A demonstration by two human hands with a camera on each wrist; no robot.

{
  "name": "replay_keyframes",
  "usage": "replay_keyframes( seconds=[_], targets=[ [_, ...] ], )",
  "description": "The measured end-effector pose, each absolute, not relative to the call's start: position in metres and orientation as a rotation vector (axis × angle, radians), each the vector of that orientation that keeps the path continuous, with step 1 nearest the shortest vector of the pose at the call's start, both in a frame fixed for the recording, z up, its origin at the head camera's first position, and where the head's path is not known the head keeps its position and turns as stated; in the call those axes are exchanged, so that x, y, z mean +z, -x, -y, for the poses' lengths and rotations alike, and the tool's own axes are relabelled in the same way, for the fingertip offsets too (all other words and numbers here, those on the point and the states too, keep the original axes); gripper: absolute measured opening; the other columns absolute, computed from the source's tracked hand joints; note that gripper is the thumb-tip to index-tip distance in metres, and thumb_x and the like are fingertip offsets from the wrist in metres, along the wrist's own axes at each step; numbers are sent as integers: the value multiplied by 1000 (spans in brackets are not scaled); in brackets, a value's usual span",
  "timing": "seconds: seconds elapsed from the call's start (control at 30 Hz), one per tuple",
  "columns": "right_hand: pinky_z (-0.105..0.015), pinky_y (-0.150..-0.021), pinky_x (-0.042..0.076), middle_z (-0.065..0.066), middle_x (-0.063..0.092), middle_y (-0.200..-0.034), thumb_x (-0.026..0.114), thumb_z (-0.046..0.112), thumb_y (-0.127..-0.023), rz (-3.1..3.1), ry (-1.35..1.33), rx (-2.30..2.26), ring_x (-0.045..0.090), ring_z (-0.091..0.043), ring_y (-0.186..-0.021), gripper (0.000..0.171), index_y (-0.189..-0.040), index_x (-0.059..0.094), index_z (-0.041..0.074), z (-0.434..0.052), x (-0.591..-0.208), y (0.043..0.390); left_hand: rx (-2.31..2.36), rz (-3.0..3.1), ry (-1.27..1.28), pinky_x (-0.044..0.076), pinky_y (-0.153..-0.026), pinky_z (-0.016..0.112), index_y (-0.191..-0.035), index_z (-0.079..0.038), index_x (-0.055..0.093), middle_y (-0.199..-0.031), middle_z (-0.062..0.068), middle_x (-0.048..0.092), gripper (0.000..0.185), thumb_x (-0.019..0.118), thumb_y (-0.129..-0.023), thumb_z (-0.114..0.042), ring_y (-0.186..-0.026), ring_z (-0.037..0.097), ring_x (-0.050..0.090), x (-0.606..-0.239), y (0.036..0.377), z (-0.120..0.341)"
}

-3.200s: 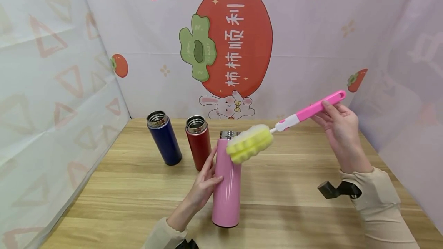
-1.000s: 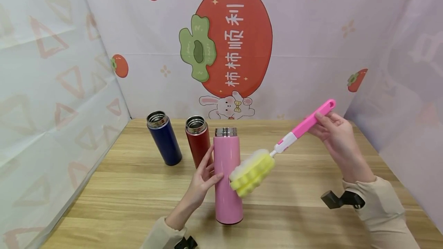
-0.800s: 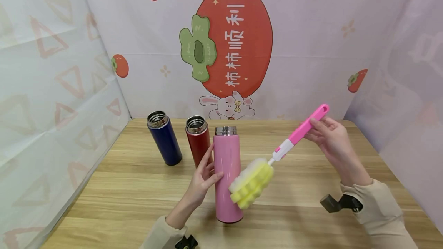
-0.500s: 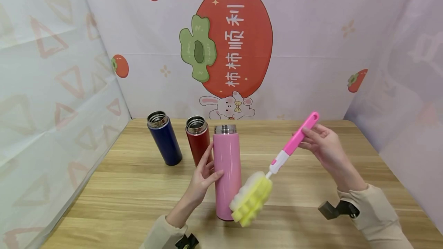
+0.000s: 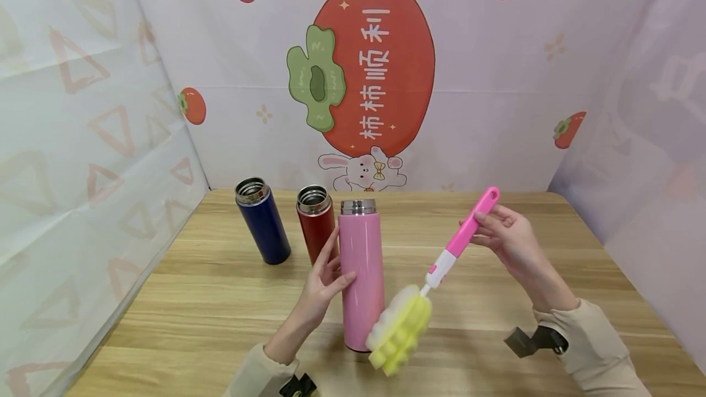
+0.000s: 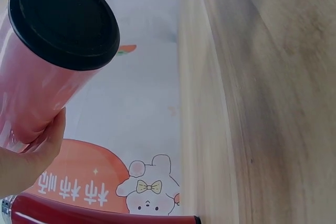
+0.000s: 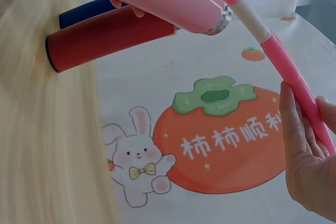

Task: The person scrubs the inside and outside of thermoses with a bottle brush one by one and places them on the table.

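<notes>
Nearest the person, the yellow sponge head (image 5: 399, 336) of a bottle brush (image 5: 436, 274) hangs low over the wooden table (image 5: 496, 336), just beside the base of the pink bottle (image 5: 361, 280) on its right side; whether sponge and bottle touch cannot be told. The brush slants up and to the right, its white neck leading into a pink handle (image 5: 469, 225).

The right hand (image 5: 510, 244) pinches that handle near its top end, thumb on one side and fingers curled behind it; the right wrist view shows the fingers (image 7: 296, 129) wrapped along the pink handle.

The left hand (image 5: 325, 277) holds the pink bottle at mid-height from its left side, fingers fairly straight along the wall and thumb pressed to the front. The bottle stands upright near the middle of the table, its steel mouth open. The left wrist view shows its black base (image 6: 63, 19).

Just behind the left hand stands a red bottle (image 5: 317, 228), and to its left a dark blue bottle (image 5: 261, 219), both open-topped. Behind them rises a backdrop (image 5: 375, 66) printed with a large persimmon and a rabbit.
</notes>
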State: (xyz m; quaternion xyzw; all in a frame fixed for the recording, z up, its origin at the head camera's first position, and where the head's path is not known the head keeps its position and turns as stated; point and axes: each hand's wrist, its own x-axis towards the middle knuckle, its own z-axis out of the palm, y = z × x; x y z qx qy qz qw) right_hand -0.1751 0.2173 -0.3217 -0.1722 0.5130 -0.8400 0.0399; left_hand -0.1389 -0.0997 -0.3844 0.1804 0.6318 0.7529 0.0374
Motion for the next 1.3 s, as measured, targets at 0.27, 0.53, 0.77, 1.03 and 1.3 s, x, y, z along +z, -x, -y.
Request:
replay_keyframes(
  seconds=[0.27, 0.53, 0.77, 1.03, 1.3],
  targets=[
    [-33, -71, 49, -16, 66, -83, 40, -5, -90, -1398, 492, -2761, 65, -25, -79, 19, -93, 59, -2, -226, -308, 180, 2262, -1951, -543, 34, -95, 44, -142, -27, 14, -140, 16, 27, 76, 58, -83, -8, -121, 33, 36, -387, 137, 101],
    [-32, -73, 48, -17, 66, -85, 47, -2, -88, -1361, 416, -2857, 64, -25, -83, 13, -96, 57, -4, -232, -295, 185, 2225, -1941, -564, 35, -94, 44, -143, -24, 13, -139, 18, 27, 76, 57, -83, -6, -122, 33, 35, -389, 134, 103],
    [-32, -72, 49, -17, 64, -82, 52, -1, -86, -1251, 322, -2959, 65, -24, -81, 11, -95, 55, -5, -236, -286, 188, 2210, -1931, -594, 37, -92, 41, -143, -23, 13, -139, 16, 26, 76, 57, -83, -5, -121, 31, 36, -391, 132, 105],
    [-33, -74, 49, -16, 64, -85, 56, 1, -83, -1200, 237, -3035, 64, -22, -81, 14, -97, 56, -4, -235, -282, 191, 2207, -1948, -643, 39, -90, 35, -143, -19, 13, -138, 16, 27, 76, 58, -83, -4, -116, 19, 42, -393, 133, 107],
    [-34, -73, 49, -16, 62, -83, 57, 0, -82, -1146, 207, -3102, 64, -23, -79, 13, -93, 54, -6, -235, -280, 190, 2205, -1964, -609, 40, -88, 32, -143, -20, 14, -136, 17, 30, 77, 58, -82, -2, -113, 16, 44, -393, 133, 108]
  ],
)
